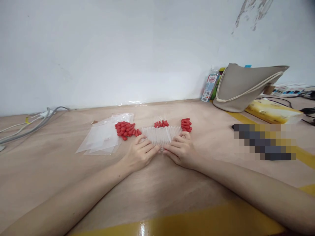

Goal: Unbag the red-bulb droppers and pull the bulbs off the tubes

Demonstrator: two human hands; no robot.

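A row of clear, thin tubes [161, 135] lies side by side between my two hands. My left hand [143, 151] is closed at the row's left and near edge, its fingers bent over the tubes. At the right end, my right hand [183, 150] has its fingers curled against the row, with its fingertips close to those of my left hand. A bit of red shows by the right fingertips. Red bulb-shaped pieces lie in a left pile [125, 128], a small group [161, 123] behind the tubes and a right stack [186, 125].
Clear plastic bags [102, 136] lie left of the red pile. Grey cables [36, 129] run at the far left. To the right are a bottle [210, 86], a grey bag [246, 87], a yellow packet [273, 110] and a pixelated dark object [264, 142].
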